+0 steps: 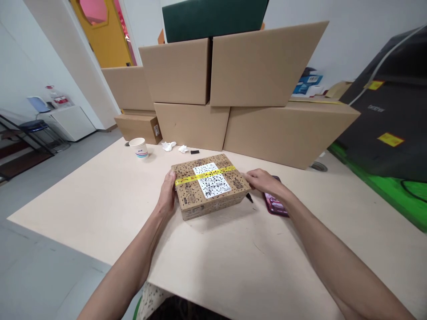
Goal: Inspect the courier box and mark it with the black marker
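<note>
A cardboard box (pixel 187 198) speckled with black marks lies in front of me on the table. A yellow tape strip (pixel 187 179) runs across its top, over a white label (pixel 213 183) also covered in black marks. My left hand (pixel 167 193) grips the box's left side, its fingertips partly hidden. At the right edge, my right hand (pixel 262 180) has its fingers closed against the box corner. Just below that hand a black pointed object (pixel 249 197) shows, perhaps a marker tip; whether the hand touches it I cannot tell. A phone (pixel 276 205) lies partly behind my right wrist.
Large cardboard boxes (pixel 190 124) are stacked along the table's far side, with a dark green box (pixel 213 20) on top. A paper cup (pixel 138 148), crumpled tissues (pixel 168 146) and a small black cap (pixel 195 152) stand or lie before them. A black machine (pixel 383 102) is at right.
</note>
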`<state>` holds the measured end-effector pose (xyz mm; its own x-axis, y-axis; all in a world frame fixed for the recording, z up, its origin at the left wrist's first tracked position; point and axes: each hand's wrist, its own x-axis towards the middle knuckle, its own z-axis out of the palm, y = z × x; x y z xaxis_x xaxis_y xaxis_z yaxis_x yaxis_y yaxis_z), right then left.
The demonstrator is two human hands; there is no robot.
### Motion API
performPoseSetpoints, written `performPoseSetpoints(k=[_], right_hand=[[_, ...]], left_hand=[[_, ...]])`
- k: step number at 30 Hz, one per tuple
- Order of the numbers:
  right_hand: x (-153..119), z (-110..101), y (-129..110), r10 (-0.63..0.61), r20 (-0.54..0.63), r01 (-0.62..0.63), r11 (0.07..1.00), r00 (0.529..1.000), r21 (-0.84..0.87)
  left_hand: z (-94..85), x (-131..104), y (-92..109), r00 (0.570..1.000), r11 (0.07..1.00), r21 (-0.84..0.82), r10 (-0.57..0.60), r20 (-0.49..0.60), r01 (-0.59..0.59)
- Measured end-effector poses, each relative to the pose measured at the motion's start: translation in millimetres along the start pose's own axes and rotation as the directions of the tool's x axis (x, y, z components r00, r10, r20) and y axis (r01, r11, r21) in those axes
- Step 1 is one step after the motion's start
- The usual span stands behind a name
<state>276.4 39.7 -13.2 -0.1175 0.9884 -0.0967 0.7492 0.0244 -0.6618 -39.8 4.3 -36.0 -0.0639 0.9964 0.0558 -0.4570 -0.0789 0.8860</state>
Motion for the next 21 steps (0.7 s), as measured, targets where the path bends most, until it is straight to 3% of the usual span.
performPoseSetpoints(k=[2, 4, 8, 12, 15, 18, 21], right_hand=[[-6, 1, -9, -0.105, 0.048, 0.09, 0.963, 0.993, 0.253], [-13, 2, -18, -0.158, 0.048, 0.127, 0.911, 0.986, 0.392], [-25, 3, -35, -0.254, -0.079, 0.262, 0.854, 0.964, 0.449], [-34, 8, -48, -0.371, -0.191, 0.414, 0.75, 0.909, 0.515], [-32, 12, -48, -0.419, -0.194, 0.448, 0.679, 0.887, 0.581], [-19, 13, -36, -0.354, -0.141, 0.362, 0.703, 0.925, 0.612], [-7, 15, -19, -0.2, -0.106, 0.227, 0.876, 0.974, 0.425]], left_hand=[[2.8, -3, 3, 1.0, 1.0, 0.006, -0.009, 0.02, 0.009], [4.4, -5, 7, 0.999, 1.0, 0.003, 0.005, 0.032, -0.006], [1.0, -6, 14, 0.985, 0.988, -0.013, 0.154, -0.074, -0.156], [-5.5, -5, 21, 0.903, 0.921, 0.05, 0.388, -0.186, -0.386], [-8.0, -5, 25, 0.877, 0.898, 0.087, 0.44, -0.191, -0.431], [-9.7, -4, 26, 0.897, 0.907, 0.133, 0.416, -0.147, -0.399], [-11.6, -2, 22, 0.927, 0.921, 0.167, 0.368, -0.075, -0.352]])
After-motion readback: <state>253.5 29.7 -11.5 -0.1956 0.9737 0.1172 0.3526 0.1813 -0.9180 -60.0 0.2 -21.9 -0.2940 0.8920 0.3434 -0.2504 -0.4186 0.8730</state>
